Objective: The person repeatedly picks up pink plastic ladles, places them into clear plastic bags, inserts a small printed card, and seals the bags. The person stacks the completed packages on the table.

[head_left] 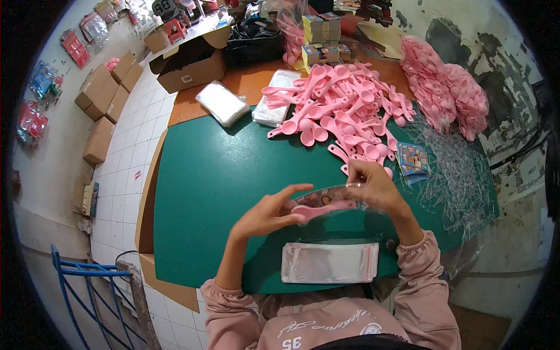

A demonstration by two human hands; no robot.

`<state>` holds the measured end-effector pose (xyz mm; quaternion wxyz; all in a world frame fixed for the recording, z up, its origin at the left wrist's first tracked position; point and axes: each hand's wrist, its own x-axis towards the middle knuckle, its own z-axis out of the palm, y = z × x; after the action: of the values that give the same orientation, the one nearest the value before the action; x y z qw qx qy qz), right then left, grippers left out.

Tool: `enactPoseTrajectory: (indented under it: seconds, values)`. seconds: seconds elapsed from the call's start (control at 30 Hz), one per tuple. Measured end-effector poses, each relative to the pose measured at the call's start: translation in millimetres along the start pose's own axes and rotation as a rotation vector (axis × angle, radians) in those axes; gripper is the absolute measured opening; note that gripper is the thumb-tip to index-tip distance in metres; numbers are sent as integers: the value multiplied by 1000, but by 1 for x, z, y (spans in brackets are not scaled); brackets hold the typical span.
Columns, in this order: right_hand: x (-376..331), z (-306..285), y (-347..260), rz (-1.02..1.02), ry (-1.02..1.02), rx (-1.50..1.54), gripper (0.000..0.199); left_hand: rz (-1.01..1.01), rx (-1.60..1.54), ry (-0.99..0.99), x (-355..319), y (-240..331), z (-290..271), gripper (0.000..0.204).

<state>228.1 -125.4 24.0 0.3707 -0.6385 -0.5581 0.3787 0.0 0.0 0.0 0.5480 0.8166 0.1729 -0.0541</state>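
Note:
Between my hands, above the green table, a clear plastic bag (332,195) is held lengthwise with a pink measuring spoon (321,209) and a printed card in it. My left hand (265,214) grips the bag's left end, thumb over the spoon's bowl and index finger stretched along the far side. At the right end my right hand (376,188) pinches the upper edge of the bag. Below them, close to my body, lies a stack of flat clear bags (330,263). Just beyond my right hand is a big pile of pink spoons (350,116).
Small printed cards (413,160) lie right of the pile, beside a heap of clear plastic strips (458,175). Behind are white-wrapped packs (223,104), an open cardboard box (192,67), stacked cards (322,29) and bagged pink spoons (434,87). A blue metal frame (87,269) stands left.

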Motion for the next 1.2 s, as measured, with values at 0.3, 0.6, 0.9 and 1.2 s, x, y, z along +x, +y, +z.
enactPoseTrajectory:
  seconds: [0.3,0.6,0.9,1.2]
  values:
    - [1,0,-6,74,-114,68,17,63,-409,175,-10,3,1,61]
    - [12,37,-6,-357,-53,-220,34,-69,-922,327,3,-3,40,56]
    - [6,67,9,-440,-96,-407,25,-184,-810,293,-4,-9,42,55]
    - [6,85,4,-531,-48,-635,20,-123,-802,355,-4,-16,42,55]
